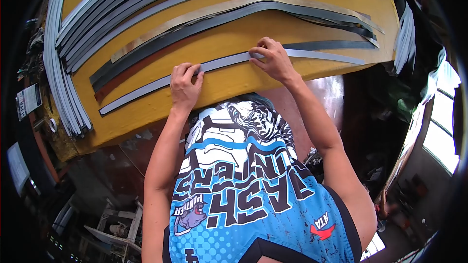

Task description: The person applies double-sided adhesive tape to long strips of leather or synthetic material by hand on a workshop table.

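Observation:
A long light grey strip (141, 90) lies over a dark strip (326, 45) near the front edge of the yellow table. My left hand (185, 85) pinches the strips left of centre, fingers curled at their upper edge. Right of centre, my right hand (273, 59) has thumb and fingertips closed on the light strip, whose right part (324, 57) swings away from the dark one. Between the hands the light strip lies along the dark one, with a thin dark border showing.
The yellow table (219, 87) curves across the view. Dark and tan strips (195, 22) lie beyond my hands, with stacked grey strips (131, 9) farther back. More light strips (63, 83) hang at the left edge, others (404, 44) at the right. A wooden stand (117, 226) is below left.

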Action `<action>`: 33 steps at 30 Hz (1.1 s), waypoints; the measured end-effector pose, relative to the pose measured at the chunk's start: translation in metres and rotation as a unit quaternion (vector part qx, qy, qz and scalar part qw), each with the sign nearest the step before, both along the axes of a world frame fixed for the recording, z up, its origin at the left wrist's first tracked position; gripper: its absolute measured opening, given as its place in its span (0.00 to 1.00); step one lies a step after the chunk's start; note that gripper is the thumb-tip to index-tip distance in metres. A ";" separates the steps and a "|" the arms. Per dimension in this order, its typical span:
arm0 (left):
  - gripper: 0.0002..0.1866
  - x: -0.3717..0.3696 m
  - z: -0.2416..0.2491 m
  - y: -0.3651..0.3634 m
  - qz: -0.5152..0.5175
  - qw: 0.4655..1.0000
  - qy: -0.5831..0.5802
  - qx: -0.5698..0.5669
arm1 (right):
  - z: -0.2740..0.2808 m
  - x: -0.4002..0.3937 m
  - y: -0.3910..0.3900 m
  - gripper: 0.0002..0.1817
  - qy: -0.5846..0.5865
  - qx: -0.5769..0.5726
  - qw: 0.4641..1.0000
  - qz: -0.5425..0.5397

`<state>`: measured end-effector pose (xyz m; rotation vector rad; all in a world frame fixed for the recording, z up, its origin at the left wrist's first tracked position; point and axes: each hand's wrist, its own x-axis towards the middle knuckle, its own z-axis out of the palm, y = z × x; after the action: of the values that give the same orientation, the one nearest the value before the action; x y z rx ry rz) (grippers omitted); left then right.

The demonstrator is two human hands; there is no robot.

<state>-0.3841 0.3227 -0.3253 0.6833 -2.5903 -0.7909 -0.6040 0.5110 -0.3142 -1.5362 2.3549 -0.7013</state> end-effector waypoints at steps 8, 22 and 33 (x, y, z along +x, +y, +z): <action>0.10 -0.001 0.004 -0.001 0.000 1.000 -0.006 0.015 | 0.002 -0.002 0.000 0.12 -0.024 0.013 0.999 -0.017; 0.09 -0.008 0.005 -0.002 0.019 0.998 -0.025 0.055 | 0.005 0.003 -0.001 0.11 -0.016 0.012 0.999 -0.041; 0.10 -0.007 0.001 0.004 0.015 0.998 -0.054 0.026 | 0.002 0.006 -0.002 0.11 -0.023 0.008 0.999 -0.045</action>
<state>-0.3912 0.3263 -0.3241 0.7999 -2.6565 -0.8356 -0.5985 0.5089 -0.3121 -1.3997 2.4032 -0.7265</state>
